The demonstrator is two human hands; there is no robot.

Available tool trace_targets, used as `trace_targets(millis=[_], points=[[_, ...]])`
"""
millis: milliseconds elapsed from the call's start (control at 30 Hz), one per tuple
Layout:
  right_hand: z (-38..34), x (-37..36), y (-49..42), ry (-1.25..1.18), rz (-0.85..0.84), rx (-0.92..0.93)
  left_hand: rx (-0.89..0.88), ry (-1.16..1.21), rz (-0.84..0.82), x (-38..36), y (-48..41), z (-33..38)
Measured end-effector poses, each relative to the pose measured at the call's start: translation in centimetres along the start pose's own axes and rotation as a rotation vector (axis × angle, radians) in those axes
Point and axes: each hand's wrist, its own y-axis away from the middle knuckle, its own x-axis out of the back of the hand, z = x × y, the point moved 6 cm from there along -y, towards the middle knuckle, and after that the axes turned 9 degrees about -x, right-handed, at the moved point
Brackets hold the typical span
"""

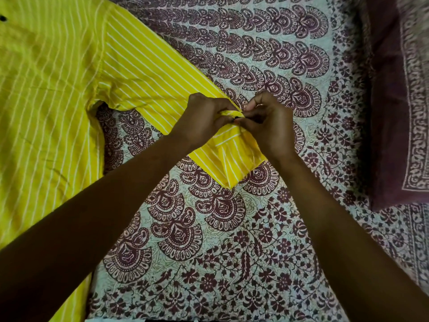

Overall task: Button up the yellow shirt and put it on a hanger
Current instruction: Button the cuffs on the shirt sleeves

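Observation:
A yellow shirt point(46, 89) with thin white stripes lies flat on the bed, its body at the left and one sleeve point(148, 73) stretched out toward the middle. At the end of that sleeve is the cuff point(232, 163). My left hand point(204, 119) pinches the cuff's edge from the left. My right hand point(269, 126) pinches the same edge from the right, fingertips meeting the left hand's at a small dark button point(236, 117). A dark button point(2, 18) shows on the shirt front at the far left. No hanger is in view.
The bed is covered by a white sheet point(232, 252) printed with maroon paisley and flowers. A maroon pillow point(399, 101) with a patterned border lies at the right edge.

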Motion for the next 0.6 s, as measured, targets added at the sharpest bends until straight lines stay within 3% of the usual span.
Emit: trace_targets(millis=[333, 600], points=[[0.3, 1.1, 0.5, -0.08, 0.198, -0.022, 0.133, 0.153, 0.202, -0.5, 0.2, 0.5], [0.6, 0.8, 0.8, -0.039, 0.191, -0.006, 0.226, 0.192, 0.292, -0.9, 1.6, 0.3]])
